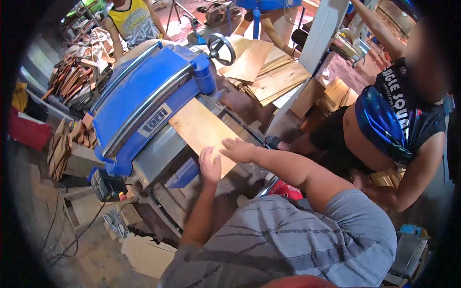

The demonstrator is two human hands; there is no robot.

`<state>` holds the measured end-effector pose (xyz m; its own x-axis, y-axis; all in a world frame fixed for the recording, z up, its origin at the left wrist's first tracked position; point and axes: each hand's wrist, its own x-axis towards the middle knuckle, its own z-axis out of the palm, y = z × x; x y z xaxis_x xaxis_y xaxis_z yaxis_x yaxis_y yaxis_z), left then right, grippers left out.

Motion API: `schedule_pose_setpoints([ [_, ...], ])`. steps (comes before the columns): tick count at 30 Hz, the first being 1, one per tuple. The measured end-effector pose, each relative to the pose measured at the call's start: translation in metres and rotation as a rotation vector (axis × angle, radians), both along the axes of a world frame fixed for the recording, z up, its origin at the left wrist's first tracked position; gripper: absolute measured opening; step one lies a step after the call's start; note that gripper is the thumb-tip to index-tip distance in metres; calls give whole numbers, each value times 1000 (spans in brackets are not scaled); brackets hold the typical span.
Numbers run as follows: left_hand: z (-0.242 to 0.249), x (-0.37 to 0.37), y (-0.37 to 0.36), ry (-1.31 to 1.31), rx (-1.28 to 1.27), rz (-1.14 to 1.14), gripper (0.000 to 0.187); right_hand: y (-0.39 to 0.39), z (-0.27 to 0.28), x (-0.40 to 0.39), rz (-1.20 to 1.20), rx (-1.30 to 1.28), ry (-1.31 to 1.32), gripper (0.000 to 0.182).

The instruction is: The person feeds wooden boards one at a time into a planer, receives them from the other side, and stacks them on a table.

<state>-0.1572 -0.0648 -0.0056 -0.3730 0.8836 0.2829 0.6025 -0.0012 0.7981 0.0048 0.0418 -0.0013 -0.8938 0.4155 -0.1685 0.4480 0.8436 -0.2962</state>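
Observation:
A pale wooden board (pixel 199 127) lies on the metal bed of a blue thickness planer (pixel 144 103), its far end under the machine's front and its near end sticking out toward me. My left hand (pixel 210 165) holds the board at its left edge near that end, fingers on the top face. Across from it, my right hand (pixel 237 150) grips the right edge, with its fingers over the top. The undersides of both grips are hidden.
A handwheel (pixel 221 49) tops the planer. Stacked boards (pixel 278 79) lie behind it, beside a white post (pixel 319 41). One person (pixel 398 110) is close on my right; another (pixel 134 21) stands beyond the machine. Scrap wood (pixel 72 77) and cables (pixel 72 247) are at left.

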Motion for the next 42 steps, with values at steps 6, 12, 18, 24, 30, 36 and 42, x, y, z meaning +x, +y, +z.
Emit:
schedule_pose_setpoints([
  [6, -22, 37, 56, -158, 108, -186, 27, 33, -5, 11, 96, -210, 331, 46],
  [12, -16, 34, 82, 227, -75, -74, 17, 132, -8, 60, -569, -323, 854, 40],
  [18, -9, 28, 102, 297, -187, -20, 10, 338, -141, 96, -1350, -458, 838, 59],
  [24, -8, 23, 122, 346, -164, 5, 13, 453, -196, 75, -1616, -839, 1057, 63],
  [30, -4, 13, 137, 372, -154, -59, 14, 468, -177, 66, -1702, -1118, 1132, 36],
  [36, -2, 3, 146, 368, -163, -63, 12, 438, -163, 122, -1284, -1191, 1239, 29],
  [42, -12, -13, 151, 416, -136, -31, 12, 281, -71, 202, -1181, -1228, 1086, 34],
])
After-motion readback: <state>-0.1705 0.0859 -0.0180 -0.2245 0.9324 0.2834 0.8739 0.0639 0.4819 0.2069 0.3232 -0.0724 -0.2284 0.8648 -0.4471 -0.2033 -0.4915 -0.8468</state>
